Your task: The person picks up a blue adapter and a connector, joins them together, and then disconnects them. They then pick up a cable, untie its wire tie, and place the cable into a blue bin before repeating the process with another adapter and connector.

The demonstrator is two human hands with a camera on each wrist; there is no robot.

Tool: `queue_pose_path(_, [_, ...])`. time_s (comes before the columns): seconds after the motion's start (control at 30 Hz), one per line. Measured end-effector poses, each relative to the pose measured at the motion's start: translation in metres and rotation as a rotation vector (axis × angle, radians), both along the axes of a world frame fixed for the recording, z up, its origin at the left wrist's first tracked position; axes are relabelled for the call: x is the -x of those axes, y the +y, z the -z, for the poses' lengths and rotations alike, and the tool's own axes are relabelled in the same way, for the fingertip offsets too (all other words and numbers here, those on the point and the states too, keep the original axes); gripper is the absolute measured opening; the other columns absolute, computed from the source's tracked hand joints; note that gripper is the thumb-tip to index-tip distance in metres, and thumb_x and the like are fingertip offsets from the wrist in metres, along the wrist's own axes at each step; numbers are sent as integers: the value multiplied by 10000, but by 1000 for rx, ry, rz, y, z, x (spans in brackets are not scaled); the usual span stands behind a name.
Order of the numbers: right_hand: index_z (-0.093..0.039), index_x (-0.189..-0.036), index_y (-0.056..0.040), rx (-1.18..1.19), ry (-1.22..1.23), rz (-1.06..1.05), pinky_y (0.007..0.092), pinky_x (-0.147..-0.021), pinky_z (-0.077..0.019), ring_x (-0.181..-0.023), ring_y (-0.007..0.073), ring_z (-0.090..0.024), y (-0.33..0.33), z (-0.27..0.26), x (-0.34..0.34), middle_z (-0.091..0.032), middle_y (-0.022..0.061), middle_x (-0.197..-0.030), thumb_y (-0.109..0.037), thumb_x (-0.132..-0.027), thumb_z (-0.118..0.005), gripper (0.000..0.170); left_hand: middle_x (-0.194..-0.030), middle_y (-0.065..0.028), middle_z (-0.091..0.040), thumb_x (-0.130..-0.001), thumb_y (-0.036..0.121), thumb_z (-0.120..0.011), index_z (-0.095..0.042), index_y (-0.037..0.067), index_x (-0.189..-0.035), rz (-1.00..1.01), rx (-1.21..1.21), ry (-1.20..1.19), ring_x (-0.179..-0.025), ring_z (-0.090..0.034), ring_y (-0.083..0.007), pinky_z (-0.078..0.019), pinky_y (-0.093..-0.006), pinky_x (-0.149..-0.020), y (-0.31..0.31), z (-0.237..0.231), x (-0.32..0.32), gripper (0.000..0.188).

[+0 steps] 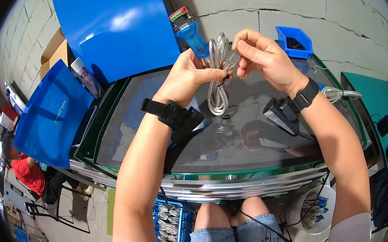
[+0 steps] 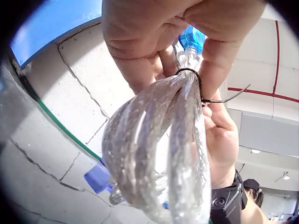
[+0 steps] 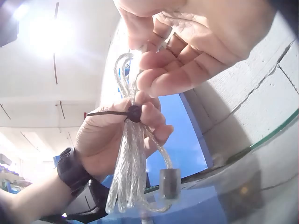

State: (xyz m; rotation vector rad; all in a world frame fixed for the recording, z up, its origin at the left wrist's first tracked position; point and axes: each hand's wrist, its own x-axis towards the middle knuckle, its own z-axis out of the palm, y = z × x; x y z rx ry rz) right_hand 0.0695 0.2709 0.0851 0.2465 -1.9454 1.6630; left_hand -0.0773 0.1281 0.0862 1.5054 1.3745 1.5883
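My left hand point(image 1: 187, 77) grips a coiled clear-jacketed silver cable point(image 1: 219, 103) around its gathered middle, above the dark mat. A black cable tie point(image 2: 189, 71) binds the coil, its loose tail sticking out. At the cable's upper end, a translucent blue connector housing point(image 1: 193, 38) carries a green terminal block point(image 1: 179, 15) and leans up past the left fingers. My right hand point(image 1: 268, 59) pinches the clear plug point(image 1: 232, 62) at the cable's other end with thumb and fingertips, partly hiding it. A dark cylinder in a clear sleeve point(image 3: 170, 183) hangs on the cable.
A blue bin point(image 1: 295, 43) stands at the back right, near another cable bundle point(image 1: 341, 93). Blue panels and a spray can point(image 1: 86, 76) stand to the left. Below the table edge are a blue basket point(image 1: 182, 235) and a white bucket point(image 1: 328, 208) holding cables. A person in red point(image 1: 28, 174) sits far left.
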Motion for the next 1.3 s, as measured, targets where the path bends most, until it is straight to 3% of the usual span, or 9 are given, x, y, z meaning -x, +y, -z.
queue_pose_path(0.37, [-551,-937,-61,-72,-44,56,237,-607,-497,-680,97,-585,0,-2,-1,-553,-3,-751,-293,-923,-548,232,-889,-125,-655,-711,-6,-734,-507,-34,-1032,-55,-33,-61,-802,-666,-199,-526,-313,-759,3,3,5,394])
queue_pose_path(0.43, [-541,-954,-54,-52,-53,57,240,-607,-496,-679,105,-588,-1,-1,-2,-553,4,-756,-286,-921,-542,235,-880,-126,-665,-715,-2,-728,-557,-44,-1007,-51,-47,-74,-802,-665,-198,-520,-320,-779,3,4,4,341])
queue_pose_path(0.7, [-537,-1062,-41,-187,-83,171,240,-637,-487,-759,118,-587,1,8,8,-603,72,-861,-464,-925,-523,445,-943,-159,-662,-842,122,-644,-598,-51,-1016,-9,-156,-306,-917,-652,-233,-545,-356,-810,1,-2,13,249])
queue_pose_path(0.9, [-533,-1156,-16,-235,-262,3,278,-716,-496,-821,106,-580,-6,15,8,-620,40,-915,-338,-944,-516,386,-1033,-145,-615,-885,208,-632,-528,-46,-1107,-3,-201,-317,-985,-623,-236,-514,-375,-872,4,2,16,353])
queue_pose_path(0.97, [-528,-1174,1,-234,-292,-48,282,-724,-497,-835,111,-581,-10,15,7,-617,42,-911,-256,-933,-538,353,-1063,-136,-591,-893,268,-631,-507,-38,-1136,-171,-92,-227,-991,-611,-224,-506,-381,-872,7,6,12,410])
queue_pose_path(1.0, [-540,-1162,20,-218,-280,-32,276,-719,-491,-819,108,-572,-11,15,7,-606,38,-895,-178,-901,-563,328,-1084,-127,-583,-881,324,-643,-465,-29,-1198,-149,-54,-208,-1002,-598,-215,-506,-389,-855,5,7,9,507])
queue_pose_path(1.13, [-569,-1102,41,-290,-173,107,257,-701,-477,-796,94,-551,-8,14,8,-585,37,-885,-111,-842,-584,302,-1129,-122,-565,-836,404,-678,-414,-17,-1267,-46,98,-242,-1071,-565,-228,-516,-396,-835,1,3,8,658])
queue_pose_path(1.23, [-566,-1097,45,-363,-77,179,261,-700,-484,-805,97,-552,-2,16,11,-587,45,-895,-100,-837,-592,298,-1134,-116,-566,-788,384,-733,-463,-15,-1224,44,96,-13,-1079,-563,-207,-524,-389,-817,-3,0,5,650])
queue_pose_path(1.3, [-569,-1091,40,-281,-120,141,266,-703,-490,-810,104,-555,-6,14,11,-590,48,-900,-94,-830,-602,295,-1099,-98,-586,-736,325,-786,-464,-17,-1218,33,113,-10,-1040,-577,-182,-524,-378,-809,-1,2,4,673])
